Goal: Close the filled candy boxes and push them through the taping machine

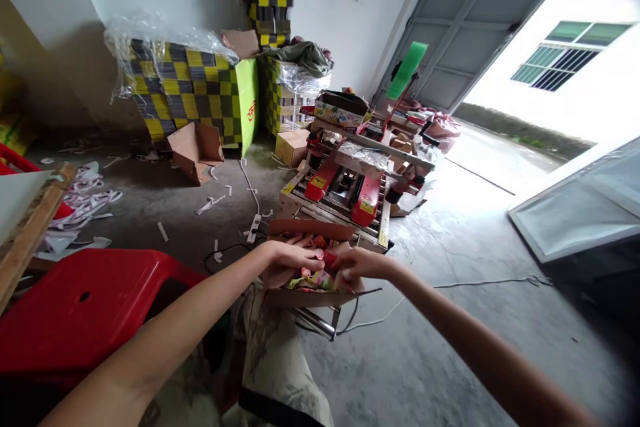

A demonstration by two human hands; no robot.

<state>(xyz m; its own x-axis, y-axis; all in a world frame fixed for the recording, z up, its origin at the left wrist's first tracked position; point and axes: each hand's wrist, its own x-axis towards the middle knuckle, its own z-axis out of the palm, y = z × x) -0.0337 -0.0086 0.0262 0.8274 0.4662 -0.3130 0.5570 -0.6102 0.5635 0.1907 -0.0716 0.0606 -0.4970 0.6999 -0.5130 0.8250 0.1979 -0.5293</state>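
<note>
An open cardboard box sits in front of me at the near end of a red and metal sealing machine. It is filled with small colourful packets. My left hand reaches into the box with fingers curled over the packets. My right hand comes in from the right, fingers closed on packets near the box's middle. Both hands nearly touch above the contents.
A red plastic stool stands at my left. Stacks of yellow-and-black checkered cartons line the back wall, with an open brown box before them. A power strip and cable cross the concrete floor. A big door is open at right.
</note>
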